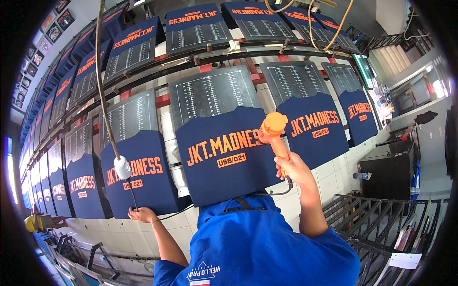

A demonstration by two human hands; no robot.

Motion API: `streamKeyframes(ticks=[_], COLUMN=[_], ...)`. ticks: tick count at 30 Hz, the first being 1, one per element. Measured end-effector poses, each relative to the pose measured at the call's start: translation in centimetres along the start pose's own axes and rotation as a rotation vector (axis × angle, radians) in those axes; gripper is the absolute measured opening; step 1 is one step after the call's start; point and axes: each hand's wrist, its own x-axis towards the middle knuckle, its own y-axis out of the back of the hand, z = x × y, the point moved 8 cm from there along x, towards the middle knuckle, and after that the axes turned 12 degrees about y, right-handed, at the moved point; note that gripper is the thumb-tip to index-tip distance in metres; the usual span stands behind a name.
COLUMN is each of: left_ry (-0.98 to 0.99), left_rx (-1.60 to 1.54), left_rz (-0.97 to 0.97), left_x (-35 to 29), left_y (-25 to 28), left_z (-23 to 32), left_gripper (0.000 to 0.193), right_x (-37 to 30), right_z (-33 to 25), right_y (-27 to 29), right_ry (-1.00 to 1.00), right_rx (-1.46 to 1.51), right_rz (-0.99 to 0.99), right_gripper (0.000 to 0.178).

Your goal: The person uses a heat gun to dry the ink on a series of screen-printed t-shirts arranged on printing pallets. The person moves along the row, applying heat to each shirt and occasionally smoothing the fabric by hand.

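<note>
My right hand (295, 169) is wrapped around the handle of an orange hair dryer (275, 131), held over the right edge of a navy printed shirt (219, 167). The shirt is spread on a dark printing board (214, 90) with white ruled lines. Off to the left, my left hand (141, 215) has its fingers closed on a thin black cord (133, 195). That cord runs up to a white plug connector (122, 167) on a hanging cable (101, 86). Behind the cord lies another navy shirt (157, 186) with the same orange print.
More boards with navy shirts line both sides of a long metal rail (181, 63). A black cabinet (386, 174) stands at the right, above a dark metal rack (367, 224). Yellowish cables (339, 28) hang at the top right. White tiles (329, 176) cover the floor.
</note>
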Motion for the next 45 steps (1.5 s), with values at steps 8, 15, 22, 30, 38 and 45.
streamKeyframes(ticks=[8,15,22,30,38,45], left_ry=[0.011,0.008,-0.002,0.024,0.022,-0.002], left_rx=[0.024,0.018,0.035,0.008,0.032,-0.006], left_rz=[-0.004,-0.009,-0.014,-0.008,-0.019,-0.040], left_x=[0.0,0.0,-0.2,0.1,-0.3,0.0], left_y=[0.3,0.0,0.2,-0.2,0.2,0.0], left_z=[0.1,0.0,0.3,-0.6,0.2,-0.1], left_gripper=[0.031,0.034,0.036,0.035,0.035,0.037], right_x=[2.2,3.9,4.8,4.4,2.4,0.6], right_z=[-0.6,-0.4,-0.6,-1.0,-0.4,0.0], right_y=[-0.1,-0.6,-2.2,-3.2,-3.1,-2.6], right_ry=[0.036,0.050,0.018,0.038,0.028,-0.017], right_rx=[0.058,0.083,0.117,0.016,-0.033,-0.015], right_rz=[0.040,0.023,-0.032,-0.053,-0.079,-0.105], right_gripper=[0.021,0.023,0.023,0.022,0.021,0.021])
